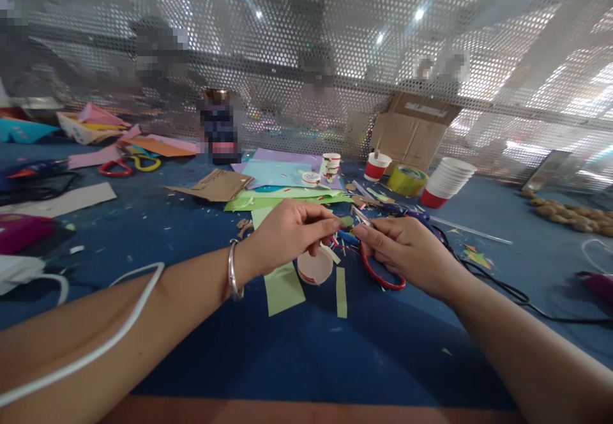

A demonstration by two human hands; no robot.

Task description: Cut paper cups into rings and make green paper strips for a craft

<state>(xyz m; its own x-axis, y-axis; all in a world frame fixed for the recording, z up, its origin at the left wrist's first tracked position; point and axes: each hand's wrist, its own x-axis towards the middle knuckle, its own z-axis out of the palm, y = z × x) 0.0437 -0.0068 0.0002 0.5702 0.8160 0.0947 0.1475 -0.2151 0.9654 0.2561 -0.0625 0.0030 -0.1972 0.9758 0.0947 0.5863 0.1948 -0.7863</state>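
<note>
My left hand (299,229) pinches a small green paper piece (346,221) between thumb and fingers, above a cut-down paper cup (315,265). To its right, my right hand (400,248) is closed on red-handled scissors (390,285), whose blades point up and left near the green piece. The fingertips of both hands are close but apart. Below them lie a narrow green paper strip (341,293) and a wider green sheet (283,290) on the blue table (335,360).
Behind the hands are stacked coloured papers (272,172), yellow tape (407,181), stacked cups (447,181), a red cup (377,166) and cardboard (409,133). A white cable (136,315) crosses my left forearm. Black cable (507,290) runs at right.
</note>
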